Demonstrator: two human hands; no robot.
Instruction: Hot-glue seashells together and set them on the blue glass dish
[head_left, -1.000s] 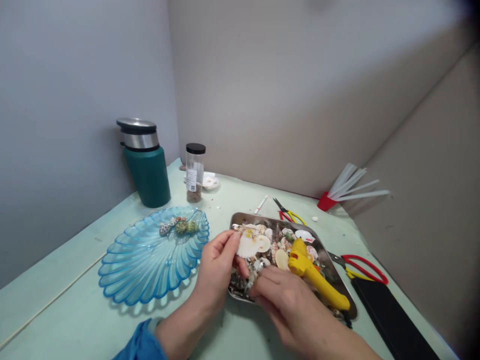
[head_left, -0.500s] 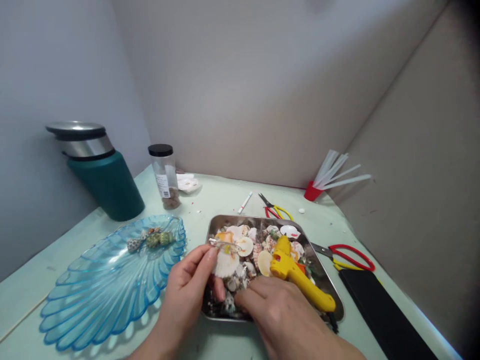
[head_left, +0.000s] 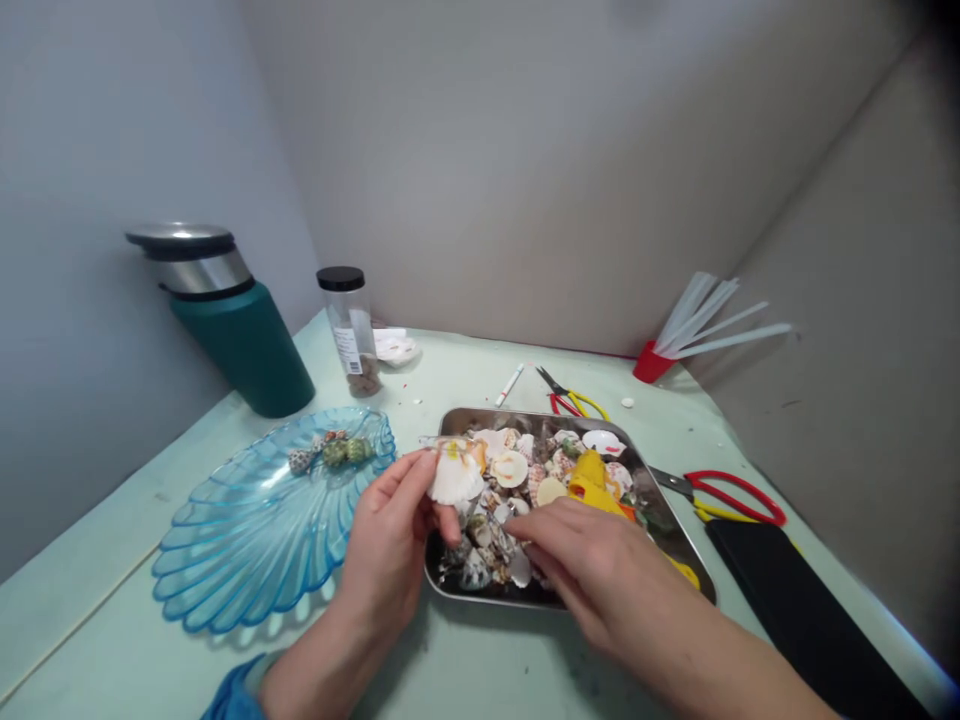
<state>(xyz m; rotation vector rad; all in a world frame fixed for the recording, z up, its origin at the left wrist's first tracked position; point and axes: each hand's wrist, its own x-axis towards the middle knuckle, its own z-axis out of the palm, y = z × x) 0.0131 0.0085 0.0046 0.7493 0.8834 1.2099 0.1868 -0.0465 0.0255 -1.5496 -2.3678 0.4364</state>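
At the left edge of the metal tray (head_left: 673,525): pinched scallop shell (head_left: 455,474)

Right hand (head_left: 600,565) has shifted across the yellow glue gun (head_left: 589,475); its fingers' hold cannot be told. Left hand (head_left: 386,535), fingers (head_left: 414,487) pressed together, grips the white, ribbed, yellow-blotched shell.

You have 2 hands (head_left: 391,535), 1 white shell (head_left: 456,477) pinched, 1 tray (head_left: 510,600), 1 glue gun (head_left: 589,472), 1 dish (head_left: 255,545), 2 green shells (head_left: 335,455), 1 bottle (head_left: 247,345), 1 jar (head_left: 346,345), 1 pen (head_left: 510,385), 2 pairs of scissors (head_left: 742,512), 1 black slab (head_left: 795,600), and 1 cup (head_left: 651,364) with at least 4 sticks (head_left: 735,340). The heaped shells (head_left: 478,540) overlap too much for you to count.
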